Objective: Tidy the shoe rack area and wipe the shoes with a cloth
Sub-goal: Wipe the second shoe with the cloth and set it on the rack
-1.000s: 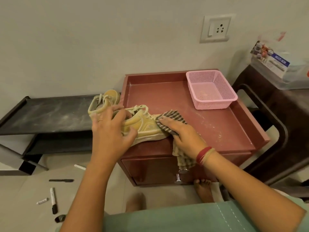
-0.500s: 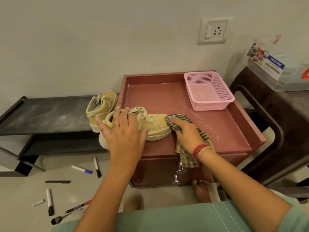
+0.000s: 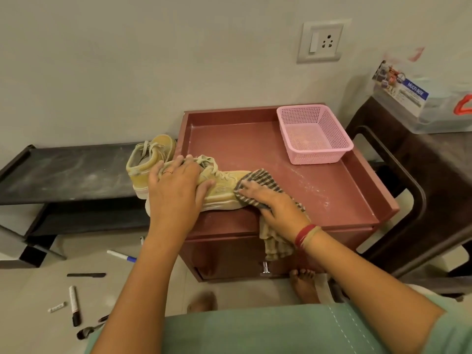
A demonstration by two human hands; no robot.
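While your left hand [image 3: 176, 192] grips the shoe [image 3: 224, 191] at the front left edge of the red cabinet [image 3: 242, 146], your right hand [image 3: 277, 209] presses the cloth [image 3: 258, 178] on its toe, fingers nearly flat. Likely early: the second shoe [image 3: 146, 166] and pens [image 3: 74, 305], both left of the cabinet, await.

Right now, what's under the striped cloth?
The striped cloth lies over the toe of the nearer yellow shoe on the red cabinet top, pressed by the right hand. The toe tip is hidden beneath it.
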